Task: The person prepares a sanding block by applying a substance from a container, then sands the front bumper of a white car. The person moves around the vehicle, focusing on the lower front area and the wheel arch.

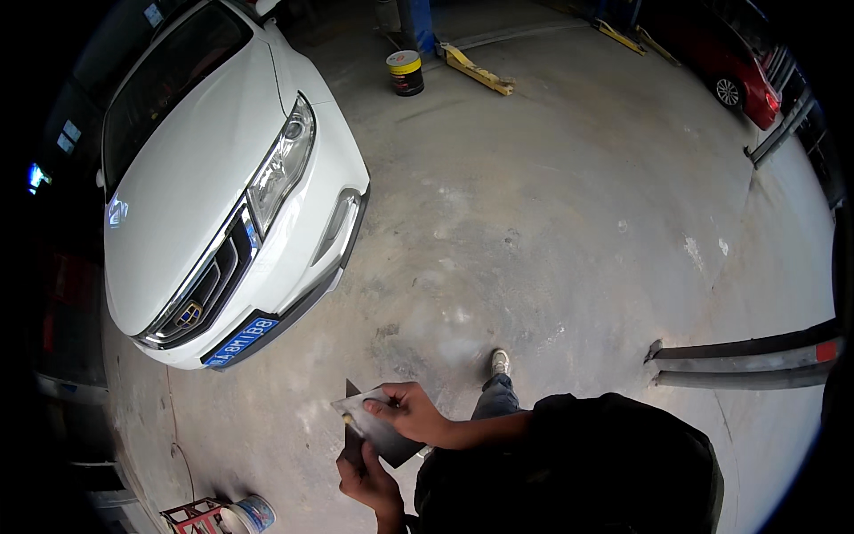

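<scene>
In front of my body I hold two thin flat sheets that look like filler spreaders, one overlapping the other. My right hand (411, 415) pinches the grey plate (387, 438) from above, its thumb flat on the upper face. Below it, my left hand (370, 485) is closed on a narrower-looking dark blade (352, 442), which is partly covered by the plate. A small yellowish dab (348, 419) sits near the plate's left edge. Most fingertips are hidden beneath the sheets.
A white car (213, 178) stands to the left, its front toward me. A black-and-yellow bucket (406, 73) and a yellow lift arm (476, 71) are far ahead. Metal posts (747, 360) lie at right; a red car (756, 84) is beyond. Another bucket (250, 514) stands lower left.
</scene>
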Motion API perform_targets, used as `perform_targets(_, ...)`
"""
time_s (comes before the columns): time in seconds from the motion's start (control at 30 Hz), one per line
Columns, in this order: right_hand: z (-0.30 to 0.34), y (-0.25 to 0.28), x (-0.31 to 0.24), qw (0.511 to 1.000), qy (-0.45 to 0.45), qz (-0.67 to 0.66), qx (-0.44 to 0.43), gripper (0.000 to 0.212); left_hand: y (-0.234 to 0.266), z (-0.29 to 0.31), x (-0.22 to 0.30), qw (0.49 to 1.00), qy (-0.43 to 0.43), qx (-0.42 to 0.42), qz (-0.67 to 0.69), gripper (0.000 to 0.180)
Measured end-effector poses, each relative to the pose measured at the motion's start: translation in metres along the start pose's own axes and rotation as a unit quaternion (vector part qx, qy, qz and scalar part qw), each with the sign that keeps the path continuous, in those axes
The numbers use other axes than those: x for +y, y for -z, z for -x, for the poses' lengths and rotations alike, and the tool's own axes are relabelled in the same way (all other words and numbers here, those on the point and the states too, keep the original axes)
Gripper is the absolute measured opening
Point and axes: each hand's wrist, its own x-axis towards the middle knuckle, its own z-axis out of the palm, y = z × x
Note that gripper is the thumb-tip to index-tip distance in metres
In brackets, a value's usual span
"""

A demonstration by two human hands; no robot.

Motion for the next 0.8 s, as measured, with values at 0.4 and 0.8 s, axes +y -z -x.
perform_targets(0.4, 0.040, -0.293, 0.082, 0.987, 0.131, 0.039, -0.079, 0.018, 0.273, 0.005, -0.143, 0.996, 0.081, -0.025, 0.012, 0.026)
perform_targets(0.8, -0.069, -0.586, 0.153, 0.799, -0.025, 0.138, -0.584, 0.028, 0.544, -0.072, -0.297, 0.921, 0.215, 0.287, 0.151, 0.019)
